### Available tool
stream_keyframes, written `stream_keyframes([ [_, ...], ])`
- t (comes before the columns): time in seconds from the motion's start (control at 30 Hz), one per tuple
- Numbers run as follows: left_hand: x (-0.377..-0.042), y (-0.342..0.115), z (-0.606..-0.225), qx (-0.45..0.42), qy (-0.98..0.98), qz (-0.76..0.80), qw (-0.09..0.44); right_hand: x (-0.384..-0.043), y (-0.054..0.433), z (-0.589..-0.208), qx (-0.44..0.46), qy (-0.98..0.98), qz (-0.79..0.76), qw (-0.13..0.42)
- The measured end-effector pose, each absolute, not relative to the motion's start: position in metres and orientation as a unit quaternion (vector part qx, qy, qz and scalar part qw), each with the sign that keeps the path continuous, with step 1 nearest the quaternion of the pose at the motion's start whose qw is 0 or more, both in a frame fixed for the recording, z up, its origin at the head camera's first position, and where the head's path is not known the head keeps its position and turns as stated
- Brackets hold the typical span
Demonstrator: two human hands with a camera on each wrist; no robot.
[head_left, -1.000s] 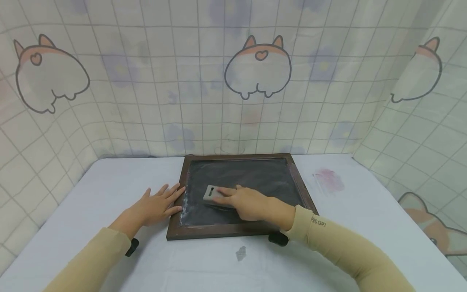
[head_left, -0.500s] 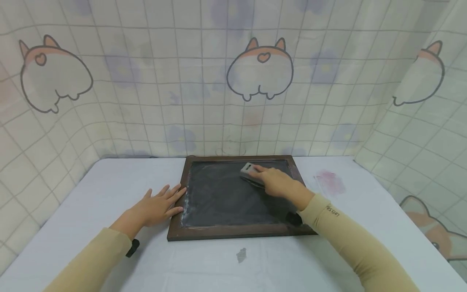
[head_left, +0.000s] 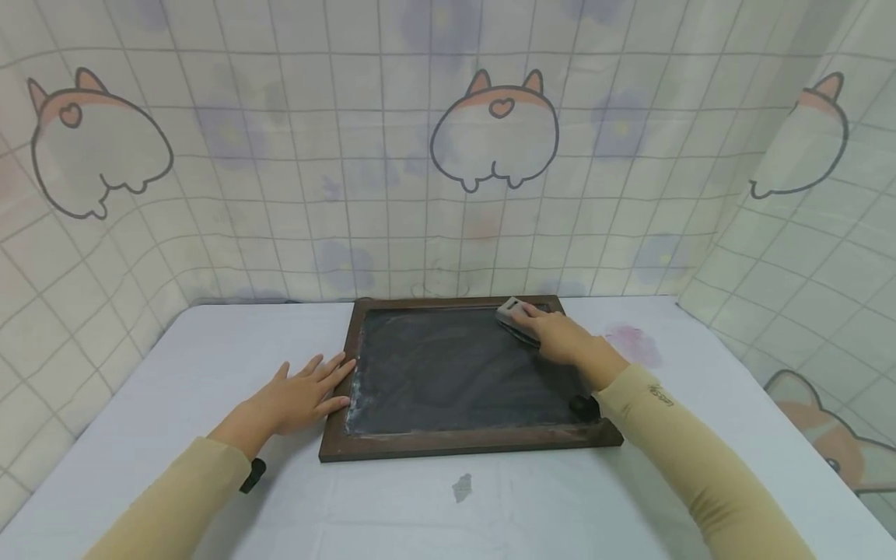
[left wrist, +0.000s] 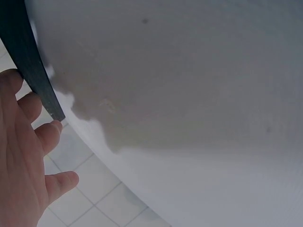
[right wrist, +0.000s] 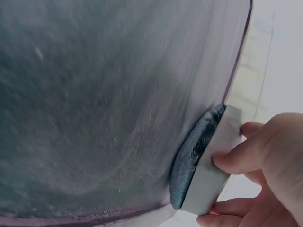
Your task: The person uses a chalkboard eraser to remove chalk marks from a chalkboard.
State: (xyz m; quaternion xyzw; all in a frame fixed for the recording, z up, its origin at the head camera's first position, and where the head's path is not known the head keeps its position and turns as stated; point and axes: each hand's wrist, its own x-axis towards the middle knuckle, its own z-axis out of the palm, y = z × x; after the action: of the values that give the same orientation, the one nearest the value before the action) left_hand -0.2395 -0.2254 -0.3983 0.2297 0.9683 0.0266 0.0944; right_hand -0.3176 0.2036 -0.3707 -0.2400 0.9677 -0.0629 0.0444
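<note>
A chalkboard (head_left: 448,381) with a dark brown wooden frame lies on the white table, faint chalk smears across its surface. My right hand (head_left: 563,338) grips a grey chalkboard eraser (head_left: 513,309) at the board's far right corner. In the right wrist view, thumb and fingers hold the light backing of the eraser (right wrist: 213,161), and its dark felt side lies against the board. My left hand (head_left: 301,398) rests with spread, straight fingers on the frame's left edge. In the left wrist view, the fingers of that hand (left wrist: 21,156) lie along the dark frame edge (left wrist: 31,61).
A pink smudge (head_left: 632,346) marks the table right of the board, and a grey patch (head_left: 463,488) shows in front of it. Behind the table hangs a white checked curtain (head_left: 392,218) with cartoon animal prints. The white tabletop (head_left: 231,334) extends around the board.
My right hand has carried the eraser across the chalkboard, from left of its middle to the far right corner. The left hand has stayed in place on the frame.
</note>
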Motion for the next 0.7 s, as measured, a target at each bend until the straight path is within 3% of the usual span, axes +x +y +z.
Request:
stream_keyframes([
  [0.2, -0.24, -0.226, -0.398, 0.23, 0.968, 0.028, 0.097, -0.288, 0.193, -0.37, -0.296, 0.952, -0.065, 0.049],
  [0.47, -0.24, -0.226, -0.396, 0.228, 0.968, 0.032, 0.099, -0.245, 0.183, -0.37, -0.444, 0.886, -0.114, 0.062],
  [0.7, -0.24, -0.226, -0.398, 0.227, 0.969, 0.029, 0.096, -0.235, 0.179, -0.369, -0.482, 0.868, -0.098, 0.066],
])
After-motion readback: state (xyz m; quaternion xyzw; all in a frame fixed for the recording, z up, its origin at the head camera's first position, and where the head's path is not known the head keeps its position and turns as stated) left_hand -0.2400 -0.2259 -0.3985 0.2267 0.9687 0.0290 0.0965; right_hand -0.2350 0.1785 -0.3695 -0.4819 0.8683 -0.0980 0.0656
